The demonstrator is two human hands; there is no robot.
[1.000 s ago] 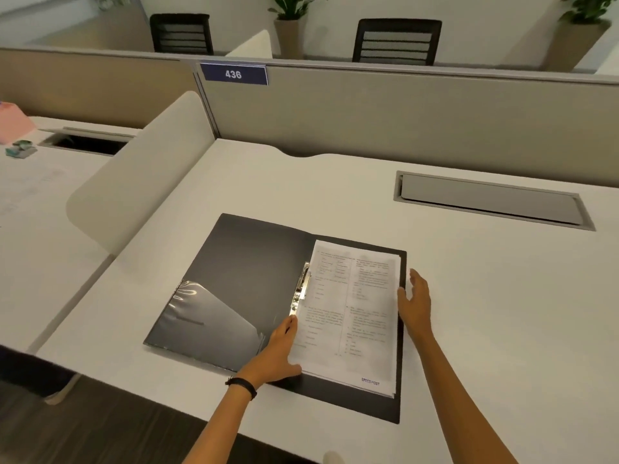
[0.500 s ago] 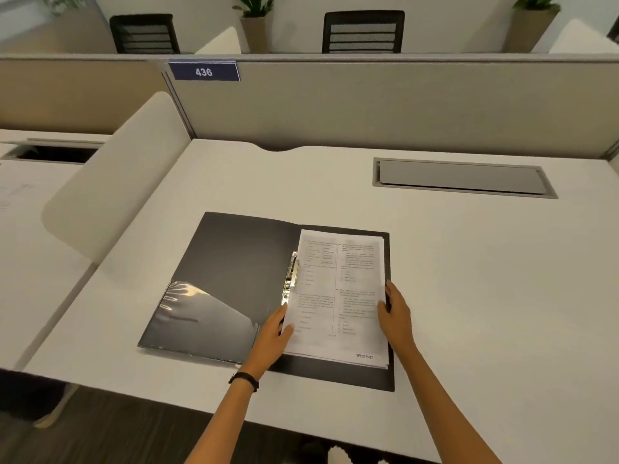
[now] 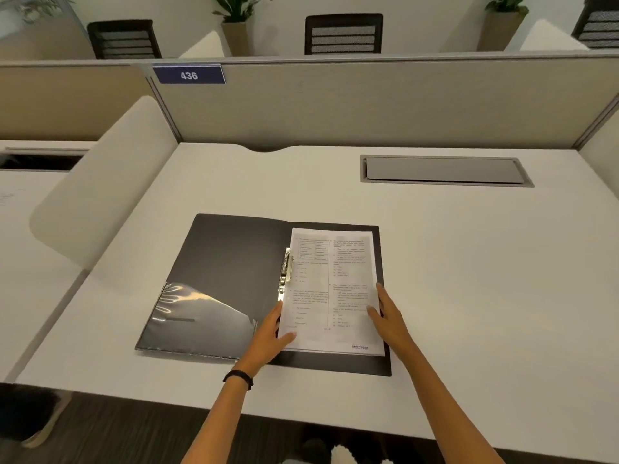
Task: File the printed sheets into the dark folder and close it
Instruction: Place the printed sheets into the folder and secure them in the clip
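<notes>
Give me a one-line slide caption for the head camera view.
Left hand and right hand steady printed sheets beside the metal clip in an open dark folder on a white desk.

You wear a thin black band [image 3: 238, 376] around your left wrist, lower centre of the frame, just behind the left hand [image 3: 268, 333]. Both forearms [image 3: 445, 406] show bare, like the right hand [image 3: 390, 316].

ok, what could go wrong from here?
1. I can't tell whether the clip grips the sheets; if loose, they may slide when the folder closes.
2. The stack looks uneven at its top and right edges, so corners could crease.
3. The left hand rests by the spine, in the left cover's path; the right hand alone would steady the sheets.
</notes>
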